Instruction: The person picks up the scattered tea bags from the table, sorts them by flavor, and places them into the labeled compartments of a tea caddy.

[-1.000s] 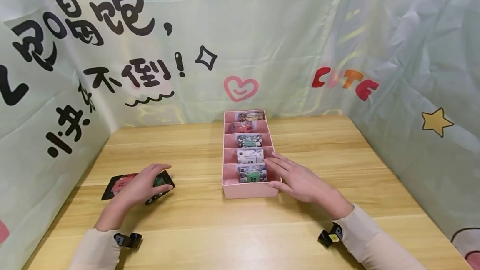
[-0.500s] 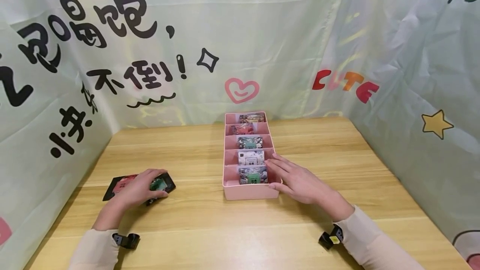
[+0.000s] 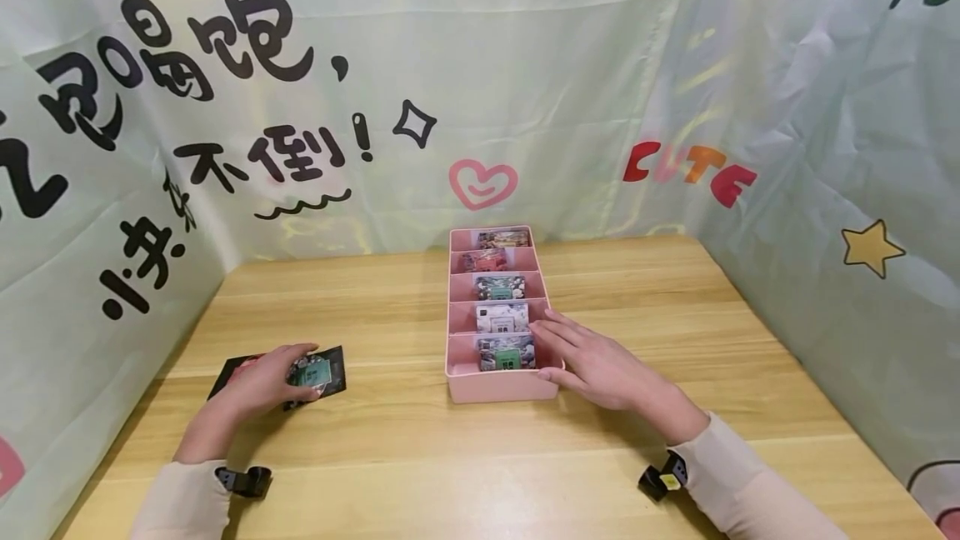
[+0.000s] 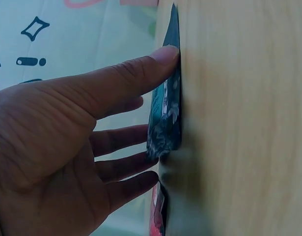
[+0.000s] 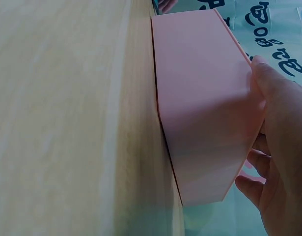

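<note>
On the left of the table, my left hand (image 3: 258, 380) holds a black sachet with a green label (image 3: 311, 372) between thumb and fingers. The left wrist view shows the thumb (image 4: 163, 59) on its near edge and fingertips at the other side. Partly under that hand lies a red-labelled sachet (image 4: 156, 211). A pink divided box (image 3: 502, 390) stands mid-table, a sachet in each compartment. My right hand (image 3: 596, 359) rests against its right rim near the front corner, fingers mostly straight in the head view; the right wrist view shows the thumb (image 5: 263, 73) touching the rim.
The box's front compartment holds a sachet with a green label (image 3: 507, 354), and a white sachet (image 3: 502, 319) sits behind it. A printed cloth (image 3: 570, 107) surrounds the back and sides of the wooden table (image 3: 420, 473).
My left hand has drawn slightly left and closed on the green-labelled sachet, which has turned and shifted a little. My right hand and the box keep their places.
</note>
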The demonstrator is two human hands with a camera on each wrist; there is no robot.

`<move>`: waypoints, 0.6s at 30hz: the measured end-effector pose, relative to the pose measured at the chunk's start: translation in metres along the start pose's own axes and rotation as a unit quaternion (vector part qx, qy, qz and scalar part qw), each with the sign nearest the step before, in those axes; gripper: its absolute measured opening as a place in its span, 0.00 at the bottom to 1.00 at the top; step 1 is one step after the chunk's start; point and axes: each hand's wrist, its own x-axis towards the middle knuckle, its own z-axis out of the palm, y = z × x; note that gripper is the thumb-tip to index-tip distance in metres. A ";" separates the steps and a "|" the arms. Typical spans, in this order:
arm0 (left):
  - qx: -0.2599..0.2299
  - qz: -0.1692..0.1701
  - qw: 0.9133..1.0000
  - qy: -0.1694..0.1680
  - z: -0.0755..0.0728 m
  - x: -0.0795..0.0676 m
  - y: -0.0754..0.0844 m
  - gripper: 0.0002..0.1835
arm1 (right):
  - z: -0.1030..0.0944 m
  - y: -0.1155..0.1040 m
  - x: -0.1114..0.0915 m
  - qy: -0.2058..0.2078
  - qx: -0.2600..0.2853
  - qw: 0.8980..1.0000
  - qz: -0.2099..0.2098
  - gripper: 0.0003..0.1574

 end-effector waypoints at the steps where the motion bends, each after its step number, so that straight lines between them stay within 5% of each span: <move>1: 0.006 -0.007 1.000 0.000 -0.001 0.000 0.000 0.46 | 0.000 0.000 0.000 0.000 0.000 1.000 0.001 0.43; 18: 0.006 -0.008 1.000 0.019 -0.001 0.004 -0.008 0.47 | 0.000 0.001 0.000 0.002 0.001 1.000 0.002 0.43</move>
